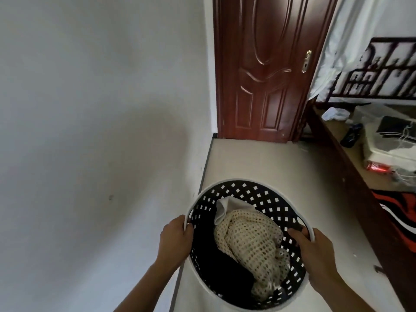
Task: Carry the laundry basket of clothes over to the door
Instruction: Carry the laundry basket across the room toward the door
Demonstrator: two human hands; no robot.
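A round black laundry basket point(258, 194) with a white rim and square holes hangs in front of me above the pale floor. Inside lie a cream crochet garment point(249, 242), a white cloth point(227, 207) and dark clothes point(225, 273). My left hand point(176, 239) grips the left rim, fingers curled over the edge. My right hand point(315, 255) grips the right rim, thumb inside the basket. The dark red wooden door point(265, 70) stands shut straight ahead, its brass handle point(306, 60) on the right side.
A white wall point(101, 109) runs close along my left. On the right a dark wooden bed frame point(351, 174) carries scattered items, cables and an orange-black blanket point(403, 212). A strip of pale floor point(270, 163) leads between them to the door.
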